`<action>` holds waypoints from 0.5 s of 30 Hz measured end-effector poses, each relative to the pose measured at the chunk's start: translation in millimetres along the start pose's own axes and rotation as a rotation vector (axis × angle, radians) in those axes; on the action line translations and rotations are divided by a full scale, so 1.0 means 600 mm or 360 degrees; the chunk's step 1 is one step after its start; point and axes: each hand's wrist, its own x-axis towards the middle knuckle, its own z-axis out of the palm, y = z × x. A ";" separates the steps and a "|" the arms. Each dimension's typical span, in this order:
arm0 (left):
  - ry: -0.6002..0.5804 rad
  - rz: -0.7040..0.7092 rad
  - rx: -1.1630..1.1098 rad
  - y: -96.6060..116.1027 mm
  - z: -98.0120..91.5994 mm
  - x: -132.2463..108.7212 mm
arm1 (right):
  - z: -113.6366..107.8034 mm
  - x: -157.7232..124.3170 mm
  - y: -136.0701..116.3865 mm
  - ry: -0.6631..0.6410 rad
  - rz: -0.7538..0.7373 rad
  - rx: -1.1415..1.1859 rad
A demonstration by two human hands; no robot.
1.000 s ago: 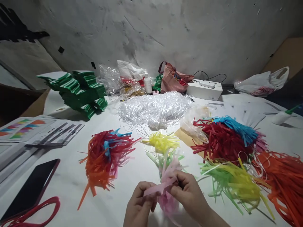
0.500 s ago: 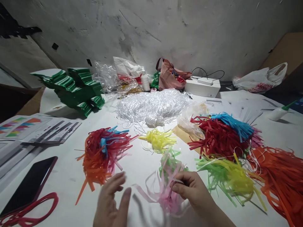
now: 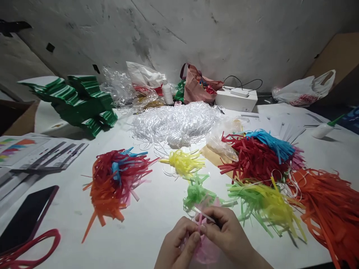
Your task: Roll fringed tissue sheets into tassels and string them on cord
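At the near edge of the table my left hand [image 3: 179, 243] and my right hand [image 3: 227, 233] meet, fingertips almost touching. Between them is a pink paper tassel [image 3: 209, 252], a bunch of thin cut strips partly hidden by my fingers. Both hands pinch it where a narrow pink strip stands up, and a pale strip sticks out by the right fingers. Just beyond lies a green tassel [image 3: 198, 192]. A yellow tassel [image 3: 185, 163] rests farther back.
Red, orange and blue tassels [image 3: 112, 183] lie left. Red ones [image 3: 252, 157], yellow-green ones [image 3: 269, 203] and a large orange bunch [image 3: 328, 209] are right. White string [image 3: 176, 121] is heaped behind. A phone [image 3: 28, 213], a red cord [image 3: 42, 257] and a glue bottle [image 3: 322, 130] flank them.
My left hand, open and apart before, has moved right and closed on the pink tassel beside my right hand. The view has shifted slightly, and the pink strips are gathered closer together.
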 end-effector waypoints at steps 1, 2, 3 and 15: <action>0.0019 0.0026 0.0015 -0.003 0.002 0.001 | 0.000 0.000 0.000 -0.0003 0.0010 0.0006; 0.0031 0.0048 0.0025 -0.005 0.004 0.001 | 0.001 0.001 0.000 -0.0011 0.0018 0.0027; 0.0036 0.0064 0.0031 -0.007 0.005 0.002 | 0.001 0.002 0.000 -0.0026 0.0022 0.0049; 0.0038 0.0099 0.0079 -0.024 0.005 0.007 | 0.000 0.008 0.009 0.0010 0.0046 0.0035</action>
